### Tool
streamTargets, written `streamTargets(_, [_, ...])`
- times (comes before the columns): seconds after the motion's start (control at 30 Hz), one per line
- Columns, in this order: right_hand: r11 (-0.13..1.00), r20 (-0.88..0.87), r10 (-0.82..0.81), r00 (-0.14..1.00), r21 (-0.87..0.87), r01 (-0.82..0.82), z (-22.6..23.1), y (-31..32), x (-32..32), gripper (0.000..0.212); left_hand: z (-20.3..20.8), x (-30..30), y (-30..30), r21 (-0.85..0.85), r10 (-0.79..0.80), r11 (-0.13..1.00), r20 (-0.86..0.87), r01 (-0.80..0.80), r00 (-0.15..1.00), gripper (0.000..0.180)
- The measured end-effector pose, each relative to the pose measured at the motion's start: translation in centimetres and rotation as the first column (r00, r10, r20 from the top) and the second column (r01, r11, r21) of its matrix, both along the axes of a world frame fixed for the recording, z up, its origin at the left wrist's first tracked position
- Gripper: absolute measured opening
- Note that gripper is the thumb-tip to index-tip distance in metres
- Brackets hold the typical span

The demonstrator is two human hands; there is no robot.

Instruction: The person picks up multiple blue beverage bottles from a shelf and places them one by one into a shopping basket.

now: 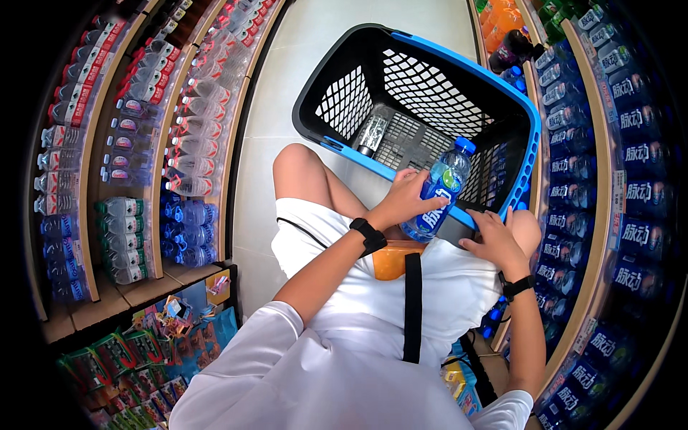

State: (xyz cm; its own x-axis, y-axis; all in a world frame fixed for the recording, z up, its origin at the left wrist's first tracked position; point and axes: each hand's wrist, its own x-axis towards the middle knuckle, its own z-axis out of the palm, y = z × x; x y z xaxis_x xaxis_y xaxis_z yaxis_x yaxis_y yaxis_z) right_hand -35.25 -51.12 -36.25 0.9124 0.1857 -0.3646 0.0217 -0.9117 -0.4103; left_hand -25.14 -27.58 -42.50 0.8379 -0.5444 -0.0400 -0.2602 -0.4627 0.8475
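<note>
My left hand (407, 201) is closed around a drink bottle (443, 188) with a blue cap and a blue label, its thumb across the label. The bottle leans, cap end over the near side of a black shopping basket (532, 129) with a blue rim. Inside the basket a clear bottle (374, 130) with a dark cap lies against the mesh wall. Close to the basket's near right corner is my right hand (498, 242), fingers apart and holding nothing. Whether its fingertips touch the rim I cannot tell.
Shelves of clear water bottles (197, 127) rise on the left, above packaged snacks (122, 358). Shelves of blue-labelled drink bottles (566, 172) line the right side, with orange drinks (499, 25) farther back. The basket stands between my knees on the pale tiled floor (269, 93).
</note>
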Motion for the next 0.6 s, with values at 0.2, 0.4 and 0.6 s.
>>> streamTargets(0.2, [1.000, -0.049, -0.013, 0.999, -0.002, 0.013, -2.2, 0.1, 0.5, 0.050, -0.2, -0.3, 0.1, -0.016, 0.032, 0.999, 0.032, -0.032, 0.999, 0.073])
streamTargets(0.4, [1.000, -0.103, -0.019, 0.995, 0.013, 0.020, -1.7, -0.2, 1.3, 0.046, 0.0, 0.0, 0.0, -0.008, 0.014, 1.000, -0.013, -0.014, 1.000, 0.072])
streamTargets(0.6, [0.667, -0.178, -0.355, 0.918, 0.640, 0.382, 1.7, -0.6, 4.3, 0.036, 0.1, 0.1, 0.5, 0.007, 0.011, 1.000, -0.059, -0.011, 0.998, 0.075])
